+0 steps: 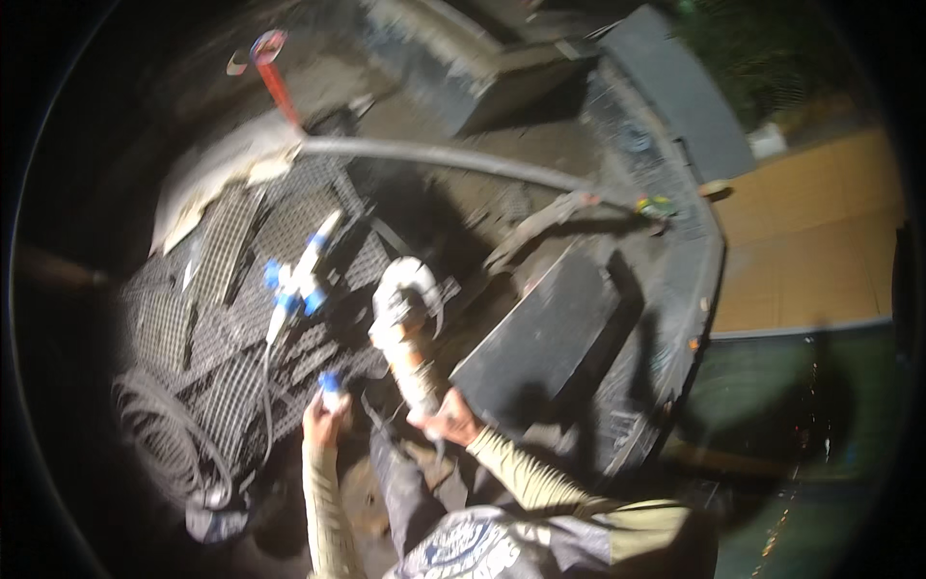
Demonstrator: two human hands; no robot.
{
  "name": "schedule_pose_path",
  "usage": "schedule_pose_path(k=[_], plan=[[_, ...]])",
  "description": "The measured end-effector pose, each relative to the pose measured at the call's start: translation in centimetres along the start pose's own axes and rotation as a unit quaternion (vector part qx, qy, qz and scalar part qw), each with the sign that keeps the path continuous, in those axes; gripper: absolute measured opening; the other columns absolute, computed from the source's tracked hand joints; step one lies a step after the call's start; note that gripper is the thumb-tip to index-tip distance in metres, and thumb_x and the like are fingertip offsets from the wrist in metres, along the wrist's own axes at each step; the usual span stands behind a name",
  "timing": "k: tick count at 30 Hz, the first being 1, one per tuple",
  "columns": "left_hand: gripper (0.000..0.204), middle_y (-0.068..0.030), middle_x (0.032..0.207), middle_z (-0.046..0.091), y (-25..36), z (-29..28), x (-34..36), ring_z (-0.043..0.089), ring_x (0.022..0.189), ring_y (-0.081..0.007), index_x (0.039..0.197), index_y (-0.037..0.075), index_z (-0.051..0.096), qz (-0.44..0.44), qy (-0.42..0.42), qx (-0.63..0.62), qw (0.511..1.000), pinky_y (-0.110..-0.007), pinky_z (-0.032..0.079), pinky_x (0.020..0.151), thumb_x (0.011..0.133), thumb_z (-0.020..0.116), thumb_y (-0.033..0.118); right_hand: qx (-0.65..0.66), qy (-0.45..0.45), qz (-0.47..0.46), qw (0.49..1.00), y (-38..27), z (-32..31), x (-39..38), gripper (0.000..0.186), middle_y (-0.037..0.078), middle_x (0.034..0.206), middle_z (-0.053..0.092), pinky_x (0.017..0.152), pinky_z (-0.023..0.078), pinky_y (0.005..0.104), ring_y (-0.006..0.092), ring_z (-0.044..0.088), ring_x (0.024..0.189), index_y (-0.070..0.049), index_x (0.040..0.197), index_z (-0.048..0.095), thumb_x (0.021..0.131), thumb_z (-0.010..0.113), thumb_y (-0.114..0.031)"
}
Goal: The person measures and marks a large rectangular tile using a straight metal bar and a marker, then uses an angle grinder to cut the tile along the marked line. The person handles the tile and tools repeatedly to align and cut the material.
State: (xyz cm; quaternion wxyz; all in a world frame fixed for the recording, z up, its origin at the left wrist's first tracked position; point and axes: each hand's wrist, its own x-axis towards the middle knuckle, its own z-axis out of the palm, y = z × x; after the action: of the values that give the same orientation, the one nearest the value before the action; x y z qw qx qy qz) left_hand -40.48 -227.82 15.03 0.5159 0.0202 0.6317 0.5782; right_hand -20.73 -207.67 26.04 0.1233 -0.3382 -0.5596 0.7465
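My left hand is closed around a small blue-and-white plug-like connector, whose blue end points up. My right hand grips the lower end of a long tool with a rounded white head and a brownish, dirty body. Glare and blur hide its exact kind. Ahead of my left hand, a white-and-blue branched connector rests on a pile of mesh grating, and a grey cable runs down from it.
Dark mesh gratings are piled on the left, beside a coiled grey hose. A dark rectangular block lies to the right. A pale pipe crosses farther off, near a red handle. Brown board lies at far right.
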Motion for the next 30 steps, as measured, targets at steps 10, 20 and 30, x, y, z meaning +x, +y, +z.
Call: schedule_pose_path(k=[10,20,30], plan=[[0.04,-0.0079,0.121,0.067,3.9,5.1,4.8,0.064,0.108,-0.0179,0.131,0.001,0.059,0.024,-0.066,-0.192,0.979,-0.036,0.051,0.093,0.099,0.065,0.024,0.13,0.071,0.192,0.97,3.3,1.9,4.7,0.04,0.003,0.096,0.07,0.075,0.052,0.0294,0.0137,0.066,0.085,-0.006,0.109,0.07,0.076,0.084,-0.022],[0.047,-0.0102,0.098,0.073,2.4,7.9,11.0,0.07,0.082,-0.0159,0.12,-0.007,0.063,-0.049,0.042,-0.045,0.997,-0.029,0.056,0.075,0.082,0.084,0.012,0.27,0.152,0.22,0.925,12.9,3.0,9.5,0.042,-0.004,0.1,0.063,0.083,0.048,0.0295,0.0103,0.058,0.091,-0.012,0.114,0.065,0.077,0.083,-0.021],[0.059,-0.0113,0.084,0.074,-3.0,2.2,18.5,0.07,0.071,-0.0144,0.104,-0.004,0.072,-0.023,0.157,0.293,0.943,-0.029,0.055,0.063,0.08,0.084,0.048,0.246,0.137,0.25,0.926,17.8,4.7,14.5,0.048,-0.002,0.112,0.06,0.094,0.039,0.0289,0.0115,0.052,0.103,-0.009,0.119,0.067,0.08,0.079,-0.034]])
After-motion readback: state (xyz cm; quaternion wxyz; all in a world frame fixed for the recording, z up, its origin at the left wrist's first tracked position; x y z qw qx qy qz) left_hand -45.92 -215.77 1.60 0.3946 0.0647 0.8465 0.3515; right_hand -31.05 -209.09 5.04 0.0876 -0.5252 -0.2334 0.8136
